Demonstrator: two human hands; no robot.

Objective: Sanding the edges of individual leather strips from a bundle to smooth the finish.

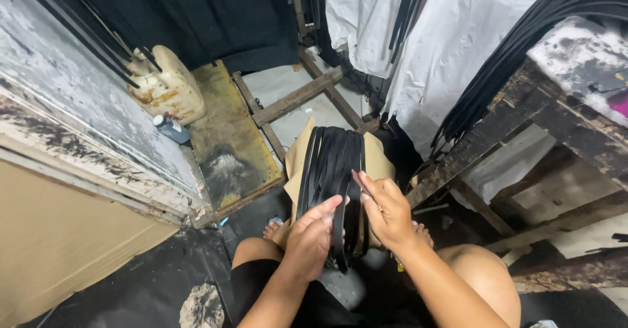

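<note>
Fingers of the left hand [309, 238] curl around a black strap [339, 236], pinching it; the right hand [386, 211] fingers press on the bundle of black straps [332, 164] draped over tan cardboard [379, 161] between the knees. Farther off, a cream jug [167, 86] stands on the floor.

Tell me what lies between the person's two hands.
Head view: black straps draped over a tan board run between the left hand and right hand.
</note>
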